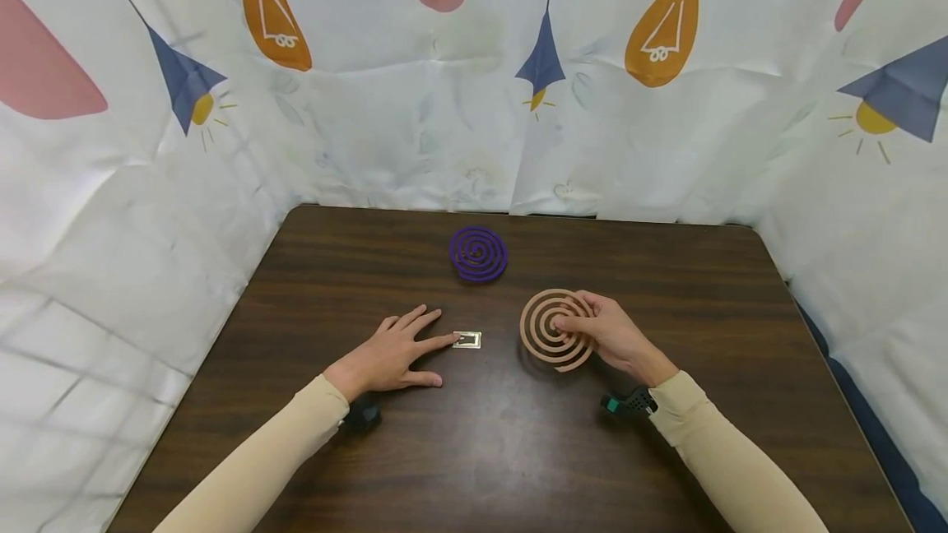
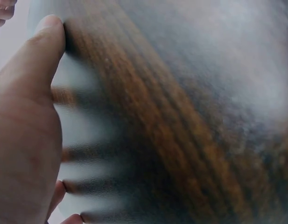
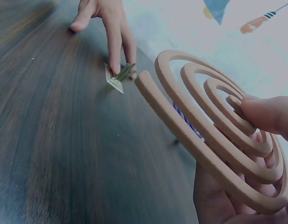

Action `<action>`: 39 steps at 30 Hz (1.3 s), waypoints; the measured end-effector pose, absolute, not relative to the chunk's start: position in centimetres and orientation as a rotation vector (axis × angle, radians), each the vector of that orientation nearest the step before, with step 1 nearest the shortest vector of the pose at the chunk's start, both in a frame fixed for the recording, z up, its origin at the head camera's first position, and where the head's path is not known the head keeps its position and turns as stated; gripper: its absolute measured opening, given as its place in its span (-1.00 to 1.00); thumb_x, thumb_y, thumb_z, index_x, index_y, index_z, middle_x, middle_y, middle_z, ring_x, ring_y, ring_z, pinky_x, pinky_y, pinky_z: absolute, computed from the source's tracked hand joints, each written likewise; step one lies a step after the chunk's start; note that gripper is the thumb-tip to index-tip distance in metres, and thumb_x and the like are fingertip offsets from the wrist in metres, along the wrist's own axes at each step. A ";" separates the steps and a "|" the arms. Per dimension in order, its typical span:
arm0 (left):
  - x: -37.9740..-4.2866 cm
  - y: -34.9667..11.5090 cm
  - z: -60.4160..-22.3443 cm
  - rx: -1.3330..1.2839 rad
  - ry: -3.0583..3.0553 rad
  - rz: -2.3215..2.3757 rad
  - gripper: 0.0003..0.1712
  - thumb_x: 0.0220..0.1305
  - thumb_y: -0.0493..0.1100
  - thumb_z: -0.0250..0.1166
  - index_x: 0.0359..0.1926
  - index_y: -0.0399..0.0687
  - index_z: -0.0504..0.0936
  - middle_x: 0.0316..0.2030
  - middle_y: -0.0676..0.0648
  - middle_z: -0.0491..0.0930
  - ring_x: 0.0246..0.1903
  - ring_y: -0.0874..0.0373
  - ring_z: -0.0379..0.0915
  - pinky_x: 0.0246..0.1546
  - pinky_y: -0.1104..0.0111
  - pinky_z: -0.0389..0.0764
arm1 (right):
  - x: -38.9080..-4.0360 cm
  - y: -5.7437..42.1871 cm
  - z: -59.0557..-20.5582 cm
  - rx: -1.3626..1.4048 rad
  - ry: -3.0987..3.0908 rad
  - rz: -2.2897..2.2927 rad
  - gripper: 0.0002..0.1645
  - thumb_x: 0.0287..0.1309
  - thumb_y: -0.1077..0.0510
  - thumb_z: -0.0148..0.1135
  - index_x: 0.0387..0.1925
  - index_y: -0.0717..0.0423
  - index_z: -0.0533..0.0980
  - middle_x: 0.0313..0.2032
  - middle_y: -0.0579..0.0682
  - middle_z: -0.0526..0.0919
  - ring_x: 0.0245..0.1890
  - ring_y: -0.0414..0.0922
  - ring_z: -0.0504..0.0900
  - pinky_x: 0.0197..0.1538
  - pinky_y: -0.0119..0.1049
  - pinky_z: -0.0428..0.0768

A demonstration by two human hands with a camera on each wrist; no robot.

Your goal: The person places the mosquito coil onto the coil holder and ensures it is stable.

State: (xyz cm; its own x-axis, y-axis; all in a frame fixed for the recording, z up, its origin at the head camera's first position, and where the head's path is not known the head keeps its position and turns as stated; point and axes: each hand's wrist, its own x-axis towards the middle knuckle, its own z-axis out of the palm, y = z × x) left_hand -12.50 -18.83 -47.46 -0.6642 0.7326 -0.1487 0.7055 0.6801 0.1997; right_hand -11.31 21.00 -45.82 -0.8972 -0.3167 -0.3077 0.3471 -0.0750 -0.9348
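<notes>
We note 2 hands at work over the dark wood table (image 1: 511, 442). Clock directions are from the metal stand (image 1: 467, 340) in the head view.

Right hand (image 1: 615, 340), 3 o'clock: grip closed in a pinch on the tan coil (image 3: 214, 135), thumb near the spiral's centre, fingers behind. We see the coil raised off the table and tilted, between hand and stand, also toward 3 o'clock. Its loose outer end points to about 6 o'clock in the head view.

Left hand (image 1: 392, 356), 9 o'clock: grip wide, fingers spread, thumb well out, nothing grasped. The index fingertip touches the stand's near-left edge. From the right wrist we make out a flat base with an upright piece. The left wrist view gives us mainly the thumb and blurred wood grain.

Purple coil (image 1: 477, 253): 12 o'clock, on the table, apart from both hands. We glimpse it through the tan coil's gaps from the right wrist.

Beyond the table, toward 12 o'clock, hangs a white curtain (image 1: 452, 122) printed with bulbs and lamps.
</notes>
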 end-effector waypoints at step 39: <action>-12.7 -19.2 -48.0 1.161 2.679 0.193 -0.12 0.32 0.53 0.13 0.59 0.53 0.19 0.64 -0.17 0.08 0.65 -0.25 -0.08 0.38 -0.31 0.27 | -13.9 15.8 -46.6 0.018 1.707 -2.027 -0.54 0.28 0.29 0.40 0.13 0.28 0.42 -0.16 -0.07 0.74 -0.19 -0.22 0.78 -0.13 -0.35 0.76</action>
